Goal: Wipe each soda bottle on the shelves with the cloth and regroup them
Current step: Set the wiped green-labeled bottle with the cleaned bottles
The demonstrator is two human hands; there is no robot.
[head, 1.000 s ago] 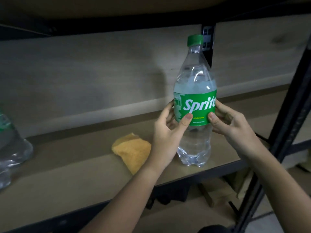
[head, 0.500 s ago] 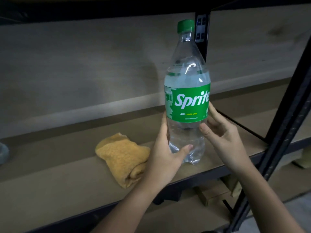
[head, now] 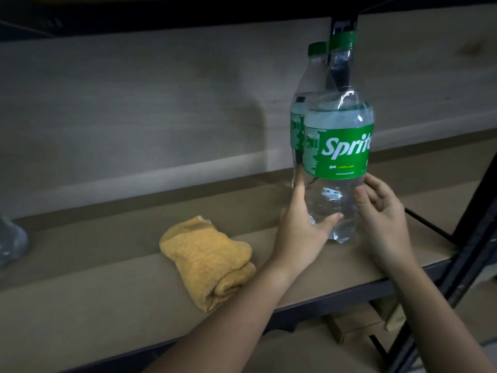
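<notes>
A clear Sprite bottle (head: 338, 146) with a green label and cap stands upright on the brown shelf board (head: 107, 305), near its right end. My left hand (head: 301, 238) grips its lower body, thumb across the front. My right hand (head: 382, 219) holds the lower right side with thumb and curled fingers. A second Sprite bottle (head: 304, 103) stands just behind and to the left, mostly hidden by the front one. The folded yellow cloth (head: 209, 259) lies on the shelf to the left of my left hand, untouched.
Part of another clear bottle (head: 10, 238) shows at the far left edge of the shelf. A black metal upright (head: 470, 238) rises at the right. Wooden blocks (head: 357, 327) sit on the floor below. A pale back panel closes the shelf.
Both hands have slid down from the label to the bottle's lower body. The bottle now stands in front of a second bottle that was not visible before.
</notes>
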